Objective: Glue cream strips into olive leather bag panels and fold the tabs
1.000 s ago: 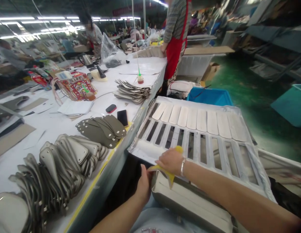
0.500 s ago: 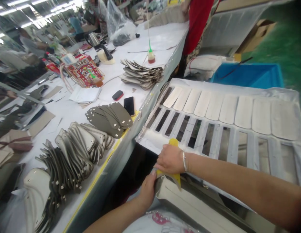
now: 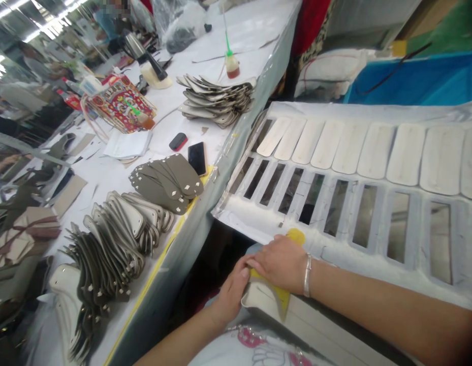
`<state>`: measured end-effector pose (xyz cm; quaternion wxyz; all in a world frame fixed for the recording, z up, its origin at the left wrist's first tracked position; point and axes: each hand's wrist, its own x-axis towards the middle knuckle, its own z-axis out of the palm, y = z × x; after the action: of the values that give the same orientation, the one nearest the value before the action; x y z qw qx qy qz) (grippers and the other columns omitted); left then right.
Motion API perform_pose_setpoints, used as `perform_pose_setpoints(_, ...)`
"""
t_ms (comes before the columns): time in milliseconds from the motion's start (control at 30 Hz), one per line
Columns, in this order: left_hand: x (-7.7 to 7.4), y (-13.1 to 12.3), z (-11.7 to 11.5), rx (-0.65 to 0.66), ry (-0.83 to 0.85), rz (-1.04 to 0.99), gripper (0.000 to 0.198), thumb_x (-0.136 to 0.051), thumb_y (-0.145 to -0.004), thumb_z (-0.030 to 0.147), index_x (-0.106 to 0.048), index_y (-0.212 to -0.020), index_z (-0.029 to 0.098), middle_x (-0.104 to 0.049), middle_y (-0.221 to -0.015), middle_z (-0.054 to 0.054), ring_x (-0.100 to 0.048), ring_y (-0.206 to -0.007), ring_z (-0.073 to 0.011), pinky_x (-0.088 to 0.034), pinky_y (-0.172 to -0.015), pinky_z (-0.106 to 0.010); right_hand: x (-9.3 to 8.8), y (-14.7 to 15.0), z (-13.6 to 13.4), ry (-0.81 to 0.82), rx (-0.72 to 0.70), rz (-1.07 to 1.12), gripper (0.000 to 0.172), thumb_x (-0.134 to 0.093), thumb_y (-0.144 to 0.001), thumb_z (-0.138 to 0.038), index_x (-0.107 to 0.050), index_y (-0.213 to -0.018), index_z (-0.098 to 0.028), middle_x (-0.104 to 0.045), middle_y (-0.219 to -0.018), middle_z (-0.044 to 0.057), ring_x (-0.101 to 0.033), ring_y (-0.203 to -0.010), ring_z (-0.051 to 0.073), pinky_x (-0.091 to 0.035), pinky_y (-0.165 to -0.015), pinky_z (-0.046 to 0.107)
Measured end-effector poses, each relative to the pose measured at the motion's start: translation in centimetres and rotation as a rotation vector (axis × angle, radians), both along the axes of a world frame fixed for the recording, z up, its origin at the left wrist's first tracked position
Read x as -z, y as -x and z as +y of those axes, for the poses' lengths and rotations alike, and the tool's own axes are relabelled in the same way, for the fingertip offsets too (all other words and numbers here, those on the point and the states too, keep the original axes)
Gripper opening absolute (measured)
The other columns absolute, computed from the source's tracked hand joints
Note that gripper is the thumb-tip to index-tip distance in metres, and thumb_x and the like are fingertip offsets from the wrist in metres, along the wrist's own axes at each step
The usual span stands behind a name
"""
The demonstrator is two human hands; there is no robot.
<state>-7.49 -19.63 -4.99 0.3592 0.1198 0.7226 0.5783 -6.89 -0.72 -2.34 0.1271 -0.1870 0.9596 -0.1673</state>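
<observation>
A long cream-coloured padded piece (image 3: 319,330) with a curved end lies across my lap. My right hand (image 3: 283,262), closed and wearing a silver bracelet at its wrist, grips a flat yellow scraper-like piece (image 3: 282,300). One rounded end of this yellow piece sticks out above the knuckles, and its pointed lower part lies against the cream piece. My left hand (image 3: 232,292) is closed at the near end of the cream piece, thumb and fingers bent over its edge. Its fingertips touch my right hand, which partly hides them.
A slatted white rack (image 3: 254,213) holds a row of cream panels (image 3: 367,150). On the table at left stand stacked grey-green pieces (image 3: 106,254), a phone (image 3: 197,158) and a glue bottle (image 3: 232,66). A blue bin (image 3: 418,79) is behind the rack.
The view has tilted down and shifted. My right hand and the yellow piece have moved a little right and down, while both hands keep their grip.
</observation>
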Motion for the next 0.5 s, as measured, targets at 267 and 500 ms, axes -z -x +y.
perform_pose_setpoints(267,-0.3,1.1,1.3,0.186,-0.119,-0.179,0.049,-0.047,-0.087,0.038,-0.039,-0.134,0.023,-0.043,-0.136,-0.007,-0.034,-0.127,-0.0247,-0.024,-0.107,-0.037,0.1,-3.4,0.3,-0.035,0.172,-0.145,0.048,-0.023,-0.092,-0.042,-0.063,-0.08,-0.019,-0.067,-0.071,0.01,-0.061,-0.064,0.023,-0.037,-0.056,0.033)
perform_pose_setpoints(500,-0.9,3.3,0.4,0.391,-0.076,-0.168,0.053,-0.055,-0.082,0.042,-0.045,-0.129,0.02,-0.05,-0.129,-0.009,-0.045,-0.117,-0.0258,-0.031,-0.101,-0.039,-1.6,-4.0,-0.7,-0.185,0.28,-0.176,0.054,-0.022,-0.093,-0.043,-0.067,-0.08,-0.015,-0.068,-0.075,0.014,-0.063,-0.068,0.024,-0.043,-0.062,0.035)
